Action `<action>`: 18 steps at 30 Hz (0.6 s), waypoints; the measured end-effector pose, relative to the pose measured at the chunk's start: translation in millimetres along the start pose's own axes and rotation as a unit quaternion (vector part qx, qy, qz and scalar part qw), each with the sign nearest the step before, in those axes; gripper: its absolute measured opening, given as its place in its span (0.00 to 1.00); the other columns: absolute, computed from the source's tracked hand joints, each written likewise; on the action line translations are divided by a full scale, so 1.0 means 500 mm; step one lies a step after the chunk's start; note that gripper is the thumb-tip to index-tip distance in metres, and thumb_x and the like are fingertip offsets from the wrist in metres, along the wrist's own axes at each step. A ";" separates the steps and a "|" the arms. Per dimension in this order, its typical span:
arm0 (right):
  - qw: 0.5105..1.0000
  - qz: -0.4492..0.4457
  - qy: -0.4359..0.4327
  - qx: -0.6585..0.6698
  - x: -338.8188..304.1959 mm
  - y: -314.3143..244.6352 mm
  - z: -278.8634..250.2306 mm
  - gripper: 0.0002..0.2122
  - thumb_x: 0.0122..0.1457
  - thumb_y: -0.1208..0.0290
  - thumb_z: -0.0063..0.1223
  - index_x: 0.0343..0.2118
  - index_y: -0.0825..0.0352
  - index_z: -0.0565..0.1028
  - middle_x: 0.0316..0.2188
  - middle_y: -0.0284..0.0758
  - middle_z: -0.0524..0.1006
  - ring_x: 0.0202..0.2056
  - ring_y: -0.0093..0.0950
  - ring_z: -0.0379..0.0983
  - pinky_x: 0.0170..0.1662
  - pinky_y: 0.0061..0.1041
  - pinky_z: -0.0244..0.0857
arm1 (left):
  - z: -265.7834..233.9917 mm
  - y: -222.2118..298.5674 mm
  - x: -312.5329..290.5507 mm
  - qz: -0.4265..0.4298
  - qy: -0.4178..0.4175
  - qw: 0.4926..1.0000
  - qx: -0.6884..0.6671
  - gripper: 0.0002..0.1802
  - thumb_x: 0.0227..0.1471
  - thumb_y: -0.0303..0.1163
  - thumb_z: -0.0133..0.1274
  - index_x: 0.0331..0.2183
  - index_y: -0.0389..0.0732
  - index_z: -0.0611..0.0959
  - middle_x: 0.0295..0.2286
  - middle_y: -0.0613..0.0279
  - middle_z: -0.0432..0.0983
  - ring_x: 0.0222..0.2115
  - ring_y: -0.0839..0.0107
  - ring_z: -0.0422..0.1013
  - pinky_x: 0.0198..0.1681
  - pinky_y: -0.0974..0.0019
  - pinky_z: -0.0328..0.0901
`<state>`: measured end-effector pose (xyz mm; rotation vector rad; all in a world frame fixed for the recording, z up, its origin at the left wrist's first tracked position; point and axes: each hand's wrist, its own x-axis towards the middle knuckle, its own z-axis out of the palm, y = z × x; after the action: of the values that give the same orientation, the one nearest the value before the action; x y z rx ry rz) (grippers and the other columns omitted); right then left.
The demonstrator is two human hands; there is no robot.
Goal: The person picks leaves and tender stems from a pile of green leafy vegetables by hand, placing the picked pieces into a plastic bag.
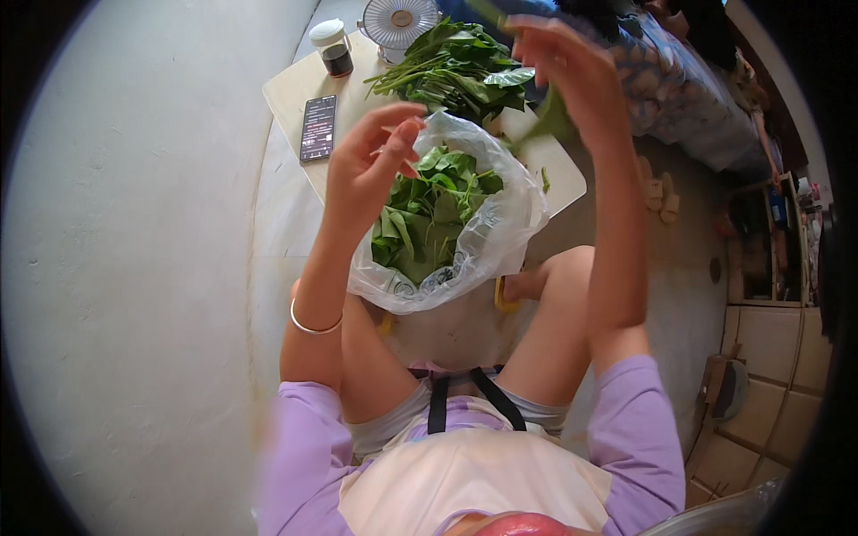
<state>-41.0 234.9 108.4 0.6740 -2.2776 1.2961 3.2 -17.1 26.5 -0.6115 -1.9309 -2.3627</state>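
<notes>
My right hand [572,71] is raised at the upper right, its fingers bent round a leafy green stem [547,116] that is smeared by motion. My left hand [375,152] is by the left rim of a clear plastic bag [505,219], thumb and fingers curled together. Whatever they may pinch is too small to make out. Inside the bag lie loose green leaves [438,201]. Beyond it, a heap of leafy greens [460,67] with long stems rests on a small pale table [563,174].
A dark-screened phone [318,129], a white-lidded jar of dark liquid [334,52] and a small round fan [399,22] stand or lie on the table. Patterned blue fabric [679,89] hangs at the upper right, with slippers [661,196] on the floor below. Shelves [773,241] line the right side.
</notes>
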 end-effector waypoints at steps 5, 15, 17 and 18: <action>0.993 -0.081 -0.024 -0.086 -0.111 -0.103 0.030 0.06 0.52 0.78 0.62 0.34 0.66 0.81 0.26 0.34 0.76 0.27 0.28 0.74 0.30 0.25 0.68 | 0.065 0.100 0.011 0.247 0.041 0.924 0.289 0.17 0.54 0.34 0.60 0.46 0.42 0.81 0.36 0.62 0.78 0.34 0.71 0.75 0.33 0.68 0.73; 0.981 -0.116 -0.090 -0.124 -0.106 -0.131 0.018 0.05 0.50 0.78 0.62 0.31 0.66 0.79 0.26 0.33 0.75 0.29 0.30 0.73 0.30 0.28 0.67 | 0.049 0.134 -0.013 0.220 -0.108 0.871 0.426 0.11 0.50 0.24 0.59 0.39 0.40 0.84 0.26 0.59 0.75 0.25 0.64 0.72 0.28 0.64 0.67; 0.977 -0.117 -0.114 -0.139 -0.110 -0.131 0.026 0.06 0.49 0.79 0.62 0.31 0.67 0.78 0.27 0.33 0.75 0.29 0.31 0.72 0.30 0.28 0.67 | 0.043 0.116 -0.012 0.214 -0.111 0.883 0.403 0.09 0.50 0.23 0.59 0.36 0.37 0.84 0.24 0.59 0.74 0.21 0.66 0.70 0.24 0.66 0.65; 0.977 -0.112 -0.116 -0.139 -0.111 -0.128 0.028 0.06 0.49 0.79 0.62 0.31 0.67 0.78 0.27 0.33 0.75 0.29 0.31 0.72 0.30 0.28 0.67 | 0.043 0.112 -0.008 0.210 -0.113 0.884 0.401 0.09 0.50 0.23 0.59 0.36 0.37 0.84 0.24 0.59 0.74 0.21 0.66 0.70 0.24 0.66 0.65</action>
<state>39.5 205.2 112.1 0.9884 -2.4168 0.8111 27.9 -10.4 80.9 -1.0849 -2.2971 -1.1208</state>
